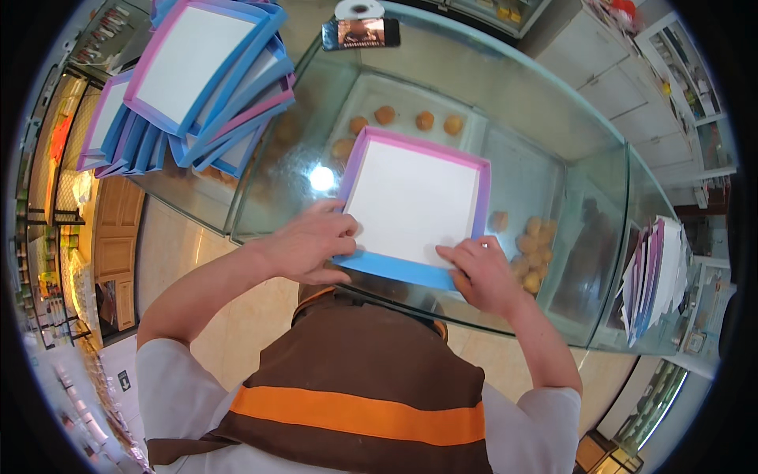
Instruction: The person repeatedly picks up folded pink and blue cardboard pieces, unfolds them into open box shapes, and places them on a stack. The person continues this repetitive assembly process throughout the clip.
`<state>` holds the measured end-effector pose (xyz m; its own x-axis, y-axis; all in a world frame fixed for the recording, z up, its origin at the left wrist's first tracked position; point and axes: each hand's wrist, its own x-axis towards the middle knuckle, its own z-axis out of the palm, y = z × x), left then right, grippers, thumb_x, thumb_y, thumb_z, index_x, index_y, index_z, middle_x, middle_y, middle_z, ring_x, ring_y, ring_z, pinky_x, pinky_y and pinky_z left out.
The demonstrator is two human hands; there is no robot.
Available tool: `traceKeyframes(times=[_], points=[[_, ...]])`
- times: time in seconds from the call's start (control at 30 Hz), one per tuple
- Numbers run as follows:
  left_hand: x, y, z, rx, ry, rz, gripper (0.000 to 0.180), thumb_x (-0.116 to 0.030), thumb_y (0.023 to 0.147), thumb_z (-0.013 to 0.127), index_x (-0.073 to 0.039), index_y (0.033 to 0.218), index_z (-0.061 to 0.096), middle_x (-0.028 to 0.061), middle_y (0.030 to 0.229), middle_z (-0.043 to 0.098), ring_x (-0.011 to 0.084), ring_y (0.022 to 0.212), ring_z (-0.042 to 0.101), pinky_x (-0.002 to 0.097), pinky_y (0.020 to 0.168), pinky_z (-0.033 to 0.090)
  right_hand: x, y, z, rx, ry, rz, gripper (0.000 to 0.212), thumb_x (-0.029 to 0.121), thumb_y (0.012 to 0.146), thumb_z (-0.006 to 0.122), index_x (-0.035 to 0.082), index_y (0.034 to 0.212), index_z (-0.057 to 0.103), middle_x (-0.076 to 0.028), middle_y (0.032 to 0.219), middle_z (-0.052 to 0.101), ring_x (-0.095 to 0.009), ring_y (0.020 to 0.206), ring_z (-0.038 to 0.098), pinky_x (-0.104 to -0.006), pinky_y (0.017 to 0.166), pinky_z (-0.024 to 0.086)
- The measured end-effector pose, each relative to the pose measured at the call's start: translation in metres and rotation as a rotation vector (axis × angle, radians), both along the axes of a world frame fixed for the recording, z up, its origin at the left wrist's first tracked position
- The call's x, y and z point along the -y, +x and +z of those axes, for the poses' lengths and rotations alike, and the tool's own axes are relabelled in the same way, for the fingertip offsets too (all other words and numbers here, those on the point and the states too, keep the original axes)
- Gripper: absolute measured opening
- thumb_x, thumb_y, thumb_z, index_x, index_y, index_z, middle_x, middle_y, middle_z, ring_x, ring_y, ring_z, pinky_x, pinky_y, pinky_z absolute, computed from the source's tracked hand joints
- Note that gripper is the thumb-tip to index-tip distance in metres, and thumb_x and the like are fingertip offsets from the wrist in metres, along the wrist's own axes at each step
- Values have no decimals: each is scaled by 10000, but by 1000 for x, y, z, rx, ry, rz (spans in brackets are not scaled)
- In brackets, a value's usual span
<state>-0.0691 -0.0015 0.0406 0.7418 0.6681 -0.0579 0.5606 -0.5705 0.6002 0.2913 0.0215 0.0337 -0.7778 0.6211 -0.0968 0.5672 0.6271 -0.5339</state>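
A shallow square cardboard box, white inside with pink, purple and blue walls, lies open side up on the glass counter in front of me. My left hand grips its near left corner, with curled fingers over the wall and the thumb low beside the blue near side. At the near right corner, my right hand pinches the wall, its index finger reaching inside and its thumb against the outside. A ring shows on that hand. The parts of the walls under my fingers are hidden.
Many similar boxes are stacked askew at the far left. Flat cardboard sheets stand at the right end. A phone leans at the counter's far edge. Beneath the glass top, round brown baked pieces lie in trays.
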Motion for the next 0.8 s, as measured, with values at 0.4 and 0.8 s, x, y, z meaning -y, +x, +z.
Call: traceKeyframes(times=[0.4,0.8], points=[[-5,33,-15,-70,233,-33,179,-150,778,782,-109,872,635,64,1090,605,262,1032,587,476,1055,402,1,1,-20,-186,137,-89,752,-183,684,560,52,1397,548,-113,1082,608,-312,1046,576,-415,937,462],[-28,123,-39,123,163,-23,123,-235,853,738,-133,882,677,35,1016,574,230,975,563,405,863,435,17,8,-28,-341,121,-257,731,-98,716,649,2,1415,462,-151,1130,597,-385,1140,556,-476,973,441]])
